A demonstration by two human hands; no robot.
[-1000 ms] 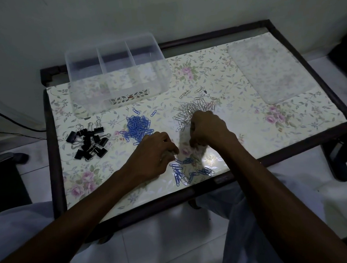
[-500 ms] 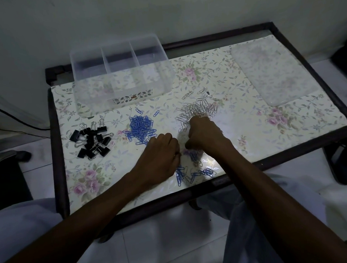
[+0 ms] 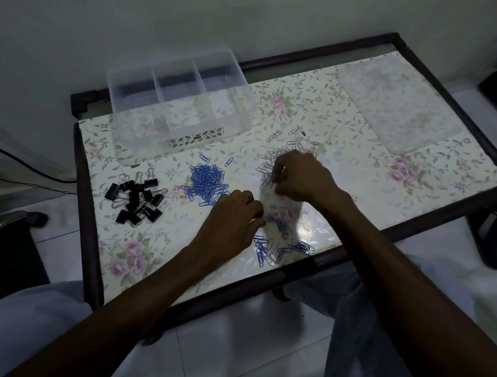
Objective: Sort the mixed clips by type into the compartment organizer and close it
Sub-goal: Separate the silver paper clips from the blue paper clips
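Three sorted heaps, matte black binder clips (image 3: 136,200), blue paper clips (image 3: 207,183), wire silver paper clips (image 3: 280,155), cross the glossy floral counter (image 3: 355,189); left hand (image 3: 231,220) and right hand (image 3: 301,177), fingers curled, contents indiscernible.

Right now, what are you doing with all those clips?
A person is sorting clips into piles on the table. The right hand reaches the silver paper clips; the left hand picks at the mixed clips. Blue paper clips and black binder clips lie apart. The organizer looks empty, lid off.

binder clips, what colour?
Black bodies with silver wire handles; the binder clips lie in a pile at the table's left, clearest in the head view.
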